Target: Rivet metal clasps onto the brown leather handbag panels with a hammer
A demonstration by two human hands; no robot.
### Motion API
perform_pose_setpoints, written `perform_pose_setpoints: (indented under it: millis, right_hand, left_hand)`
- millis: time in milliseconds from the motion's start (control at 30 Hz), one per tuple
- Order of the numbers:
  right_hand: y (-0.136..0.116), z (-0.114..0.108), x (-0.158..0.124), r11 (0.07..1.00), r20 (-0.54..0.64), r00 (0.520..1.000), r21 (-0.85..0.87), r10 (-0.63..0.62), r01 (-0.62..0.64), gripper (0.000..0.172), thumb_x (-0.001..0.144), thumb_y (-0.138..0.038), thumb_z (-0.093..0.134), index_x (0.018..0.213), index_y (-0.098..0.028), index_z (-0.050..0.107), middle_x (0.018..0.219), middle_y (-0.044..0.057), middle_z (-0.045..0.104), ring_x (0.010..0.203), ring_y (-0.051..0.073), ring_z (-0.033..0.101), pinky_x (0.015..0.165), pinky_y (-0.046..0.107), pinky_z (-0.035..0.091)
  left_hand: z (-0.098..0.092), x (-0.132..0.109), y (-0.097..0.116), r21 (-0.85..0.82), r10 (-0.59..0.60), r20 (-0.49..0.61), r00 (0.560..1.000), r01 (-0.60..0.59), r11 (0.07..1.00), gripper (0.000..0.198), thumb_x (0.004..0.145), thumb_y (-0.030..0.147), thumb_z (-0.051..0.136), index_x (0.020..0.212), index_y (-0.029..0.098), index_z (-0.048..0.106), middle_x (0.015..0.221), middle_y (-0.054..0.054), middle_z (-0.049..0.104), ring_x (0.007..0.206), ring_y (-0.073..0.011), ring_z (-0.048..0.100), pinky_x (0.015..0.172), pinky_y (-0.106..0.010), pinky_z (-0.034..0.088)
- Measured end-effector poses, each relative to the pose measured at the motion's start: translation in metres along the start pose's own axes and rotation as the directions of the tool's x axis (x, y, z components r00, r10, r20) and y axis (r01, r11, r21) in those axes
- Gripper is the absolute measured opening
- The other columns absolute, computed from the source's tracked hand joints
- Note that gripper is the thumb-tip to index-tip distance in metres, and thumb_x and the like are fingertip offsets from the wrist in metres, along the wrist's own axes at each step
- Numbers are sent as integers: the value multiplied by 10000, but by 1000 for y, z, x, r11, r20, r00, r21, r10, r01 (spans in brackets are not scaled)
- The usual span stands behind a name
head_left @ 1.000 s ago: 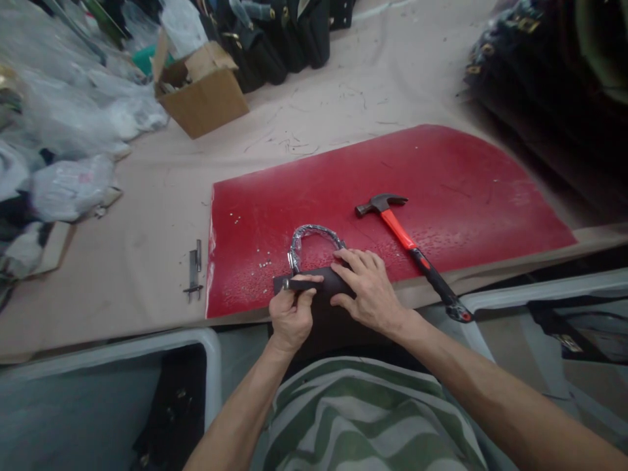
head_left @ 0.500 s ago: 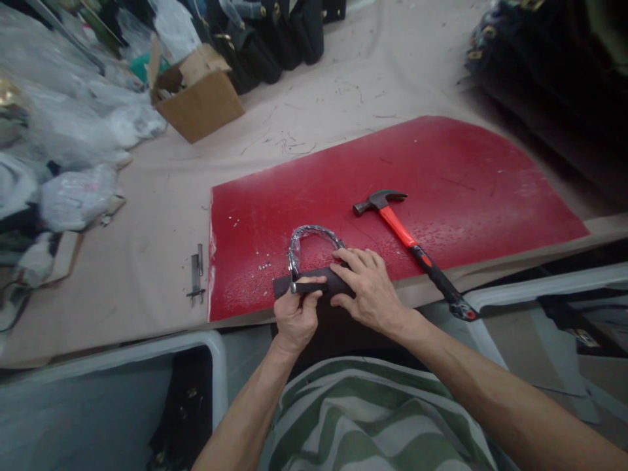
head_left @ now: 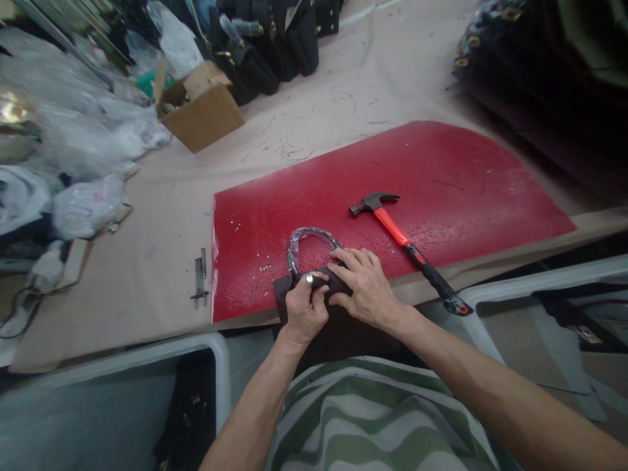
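Observation:
A dark bag (head_left: 283, 288) with a plastic-wrapped curved handle (head_left: 307, 237) lies at the near edge of a red mat (head_left: 441, 176). My left hand (head_left: 304, 311) is closed, pinching a small metal tool (head_left: 309, 279) upright against the bag's top edge. Just to its right, my right hand (head_left: 366, 288) lies flat with fingers stretched out, pressing the bag down. A hammer (head_left: 405, 245) with a red and black grip rests on the mat to the right of my hands.
Small metal studs (head_left: 265, 267) are scattered on the mat. Metal tools (head_left: 200, 278) lie left of the mat. An open cardboard box (head_left: 201, 108), plastic bags (head_left: 73, 144) and dark bags (head_left: 265, 39) crowd the far left and back. Grey bins (head_left: 122, 392) flank my lap.
My left hand has turned the metal tool from lying along the bag's edge to standing on end, shifting slightly right. The right hand stays pressed on the bag.

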State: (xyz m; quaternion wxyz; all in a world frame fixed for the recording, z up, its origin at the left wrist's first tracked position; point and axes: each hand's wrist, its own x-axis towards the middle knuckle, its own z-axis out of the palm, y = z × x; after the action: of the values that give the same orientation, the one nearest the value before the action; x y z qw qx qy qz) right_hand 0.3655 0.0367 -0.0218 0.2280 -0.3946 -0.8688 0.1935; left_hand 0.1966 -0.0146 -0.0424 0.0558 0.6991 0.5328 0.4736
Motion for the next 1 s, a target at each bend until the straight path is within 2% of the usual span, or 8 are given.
perform_pose_setpoints:
  millis: [133, 267, 367, 467, 567, 767, 900, 1000]
  right_hand:
    - [14, -17, -8, 993, -197, 980, 106, -23, 45, 399, 845, -245, 694, 1236, -191, 634, 1403, 142, 563, 1280, 311, 515, 1068, 507, 408]
    - [41, -52, -24, 963, -329, 927, -138, 178, -234, 287, 879, -276, 607, 1136, -152, 643, 1214, 191, 621, 1128, 351, 578, 939, 499, 465]
    - [55, -72, -26, 862, -166, 906, -281, 389, -422, 166, 844, -235, 573, 975, -148, 630, 985, 175, 631, 910, 318, 600, 754, 415, 465]
    - [58, -83, -13, 751, 90, 756, 91, 648, -654, 73, 740, -171, 602, 766, -198, 541, 747, 69, 564, 711, 219, 556, 602, 307, 405]
    - [48, -91, 7, 498, 387, 647, 422, 658, -758, 115, 703, -211, 594, 704, -220, 479, 622, 4, 496, 560, 159, 495, 497, 263, 386]
    - [-9, -121, 3, 484, 324, 730, 579, 602, -656, 285, 929, -494, 395, 812, -242, 458, 572, -79, 348, 390, 101, 308, 366, 227, 282]
    - [-40, -141, -22, 872, -99, 911, 345, 401, -347, 432, 972, -631, 372, 796, -250, 474, 546, -43, 448, 427, 126, 417, 431, 255, 297]
    - [-47, -148, -30, 991, -57, 991, -43, 122, -125, 431, 991, -583, 349, 725, -258, 448, 509, -9, 488, 403, 137, 377, 456, 301, 191]
  left_hand:
    - [2, -1, -1, 12, 7, 1, 1000, -7, 1000, 136, 961, 141, 508, 1049, 178, 605, 908, -58, 740, 844, -157, 738, 792, -243, 598]
    - [5, -5, -2, -5, 28, -10, 1000, -28, 1000, 146, 955, 141, 532, 1080, 183, 595, 920, -62, 743, 838, -165, 750, 770, -236, 604]
    - [6, -4, -2, 5, 65, 2, 998, -65, 998, 137, 966, 169, 527, 1086, 187, 592, 926, -76, 748, 840, -181, 757, 771, -250, 616]
    - [5, -2, -2, 9, 64, 17, 998, -64, 998, 132, 979, 191, 501, 1076, 194, 590, 912, -77, 748, 833, -187, 757, 773, -261, 623]
    - [5, -1, -1, -3, 50, -1, 999, -50, 999, 131, 974, 197, 506, 1076, 196, 589, 894, -72, 746, 812, -189, 755, 761, -268, 624]
    - [6, -1, 0, -2, 48, -21, 999, -48, 999, 133, 954, 177, 512, 1059, 195, 592, 868, -65, 740, 768, -192, 750, 712, -264, 618]
    - [6, -2, -2, -4, 54, -21, 998, -54, 999, 143, 949, 172, 515, 1072, 184, 586, 882, -77, 740, 780, -202, 751, 718, -276, 619]
    - [7, -3, -3, -2, 56, -21, 998, -56, 998, 140, 942, 172, 515, 1059, 188, 590, 862, -75, 739, 730, -198, 745, 684, -270, 615]
